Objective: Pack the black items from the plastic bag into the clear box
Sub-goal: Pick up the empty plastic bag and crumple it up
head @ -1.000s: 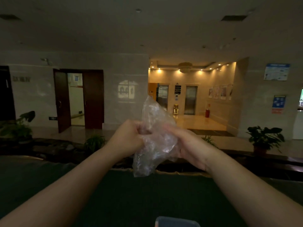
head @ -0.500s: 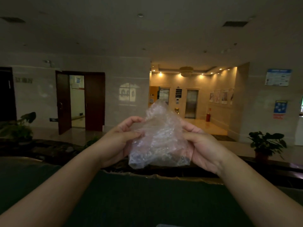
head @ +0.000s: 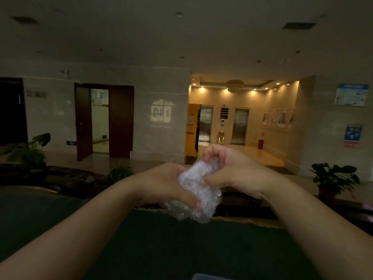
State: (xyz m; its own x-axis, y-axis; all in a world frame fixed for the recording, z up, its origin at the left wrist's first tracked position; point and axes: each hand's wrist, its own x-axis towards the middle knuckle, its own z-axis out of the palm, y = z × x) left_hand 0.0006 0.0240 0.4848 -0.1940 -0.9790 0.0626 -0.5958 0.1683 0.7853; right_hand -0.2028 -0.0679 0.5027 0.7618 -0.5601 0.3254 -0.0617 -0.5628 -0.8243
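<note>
Both the left hand [head: 165, 184] and right hand [head: 232, 170] squeeze the crumpled plastic bag [head: 196, 194] above the dark table [head: 161, 249], its contents hard to see.

No legible text (signs blurred).

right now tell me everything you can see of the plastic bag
The plastic bag is thin, clear, crinkly film, scrunched into a loose wad and held up in the air above the dark green surface. The left hand grips it from the left and below; the right hand pinches its upper part from the right. Its lower end bulges out below the hands. No black items show through it, though the light is dim.
</note>
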